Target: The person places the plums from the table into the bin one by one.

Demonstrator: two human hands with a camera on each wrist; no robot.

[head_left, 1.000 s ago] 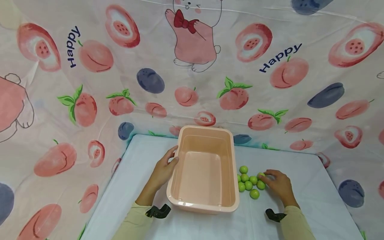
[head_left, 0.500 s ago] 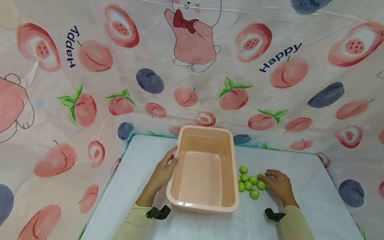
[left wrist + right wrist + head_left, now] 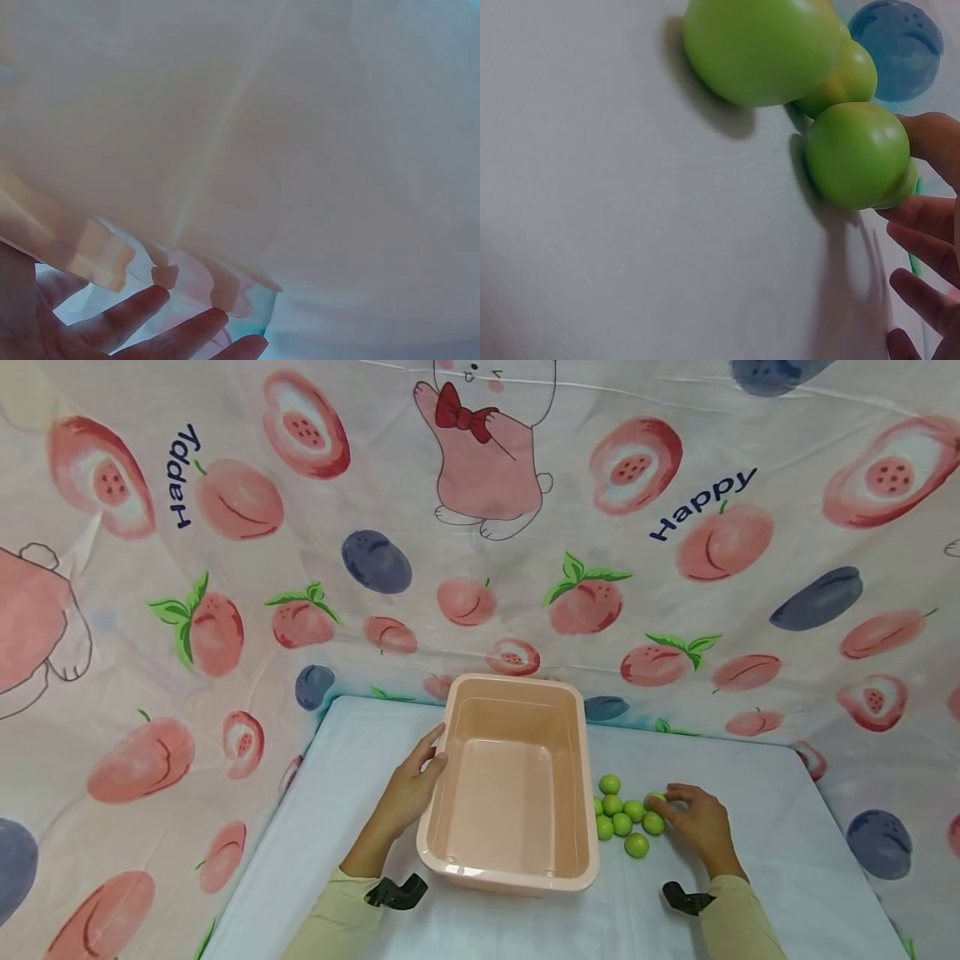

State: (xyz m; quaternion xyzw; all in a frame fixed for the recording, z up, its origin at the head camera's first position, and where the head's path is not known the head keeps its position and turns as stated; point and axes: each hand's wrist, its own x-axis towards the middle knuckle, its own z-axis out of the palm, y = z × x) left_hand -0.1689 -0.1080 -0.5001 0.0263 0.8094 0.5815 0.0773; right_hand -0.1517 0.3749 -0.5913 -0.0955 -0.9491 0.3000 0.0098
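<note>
A peach-coloured plastic basin (image 3: 506, 793) stands in the middle of the white table, with nothing inside. My left hand (image 3: 408, 789) rests against its left side; in the left wrist view the fairly straight fingers (image 3: 184, 337) touch the outer wall. To the right of the basin lies a cluster of small round green fruits (image 3: 622, 824). At the cluster's right edge my right hand (image 3: 699, 825) pinches one green fruit (image 3: 654, 797) between thumb and forefinger. In the right wrist view that fruit (image 3: 906, 191) is mostly hidden behind a nearer one (image 3: 857, 155).
A printed cloth (image 3: 510, 585) with peaches and a rabbit hangs behind the white table (image 3: 787, 835) and at its sides. The basin's right rim reaches to the nearest fruits and partly covers one. Black wrist mounts (image 3: 397, 891) sit at both cuffs.
</note>
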